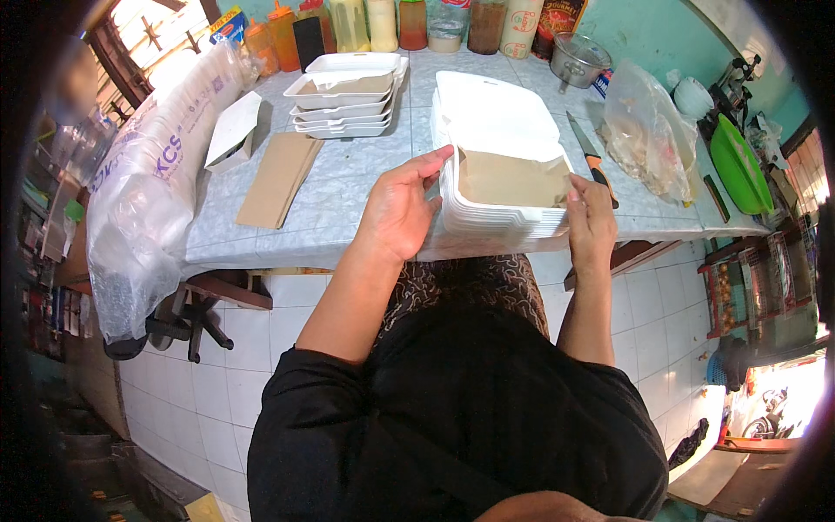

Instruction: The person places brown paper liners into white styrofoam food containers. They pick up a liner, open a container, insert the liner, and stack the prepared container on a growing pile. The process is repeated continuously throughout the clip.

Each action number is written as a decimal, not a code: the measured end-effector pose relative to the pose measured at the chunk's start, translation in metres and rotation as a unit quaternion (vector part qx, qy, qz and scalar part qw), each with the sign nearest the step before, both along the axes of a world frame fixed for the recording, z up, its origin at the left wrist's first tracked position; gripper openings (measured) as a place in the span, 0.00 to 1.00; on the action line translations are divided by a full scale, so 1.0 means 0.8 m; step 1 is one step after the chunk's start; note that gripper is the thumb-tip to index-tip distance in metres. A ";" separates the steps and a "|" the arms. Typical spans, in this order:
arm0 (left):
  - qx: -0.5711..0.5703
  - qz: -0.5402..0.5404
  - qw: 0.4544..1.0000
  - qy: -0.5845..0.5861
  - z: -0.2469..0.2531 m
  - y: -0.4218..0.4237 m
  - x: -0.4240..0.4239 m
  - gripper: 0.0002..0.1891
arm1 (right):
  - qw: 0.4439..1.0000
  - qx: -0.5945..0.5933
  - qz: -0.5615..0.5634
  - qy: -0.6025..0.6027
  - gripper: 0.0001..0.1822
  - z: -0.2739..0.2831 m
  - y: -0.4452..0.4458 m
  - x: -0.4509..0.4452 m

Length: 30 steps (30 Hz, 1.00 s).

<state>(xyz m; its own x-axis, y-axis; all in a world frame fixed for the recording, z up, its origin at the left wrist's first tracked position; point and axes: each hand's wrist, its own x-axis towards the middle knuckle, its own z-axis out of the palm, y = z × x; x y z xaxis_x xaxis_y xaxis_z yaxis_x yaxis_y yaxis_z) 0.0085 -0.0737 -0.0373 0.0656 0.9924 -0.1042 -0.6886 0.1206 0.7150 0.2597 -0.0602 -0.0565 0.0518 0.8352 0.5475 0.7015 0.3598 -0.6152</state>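
Observation:
A stack of open white foam takeaway boxes (505, 222) stands at the table's front edge, lids folded back. Brown paper (512, 179) lies in the top box. At its left side is my left hand (408, 205), thumb and fingers apart, fingertips at the rim. My right hand (590, 218) is at the right rim, its fingertips on the paper's right edge; whether it pinches the paper is unclear. Folded brown paper sheets (277, 183) lie to the left, below a second, smaller stack of foam boxes (346, 121), the top one with brown paper inside.
A knife (587, 153) with an orange and black handle lies right of the stack, beside a clear plastic bag (646, 137). Sauce bottles (412, 26) line the wall. A small white carton (233, 134) and a large plastic-wrapped pack (163, 156) are at left; a green basin (740, 166) is at right.

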 end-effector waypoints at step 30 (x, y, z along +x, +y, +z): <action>0.060 0.381 0.574 0.723 0.073 0.219 -0.256 0.20 | 0.983 0.011 0.041 0.177 0.35 -0.027 0.009 0.011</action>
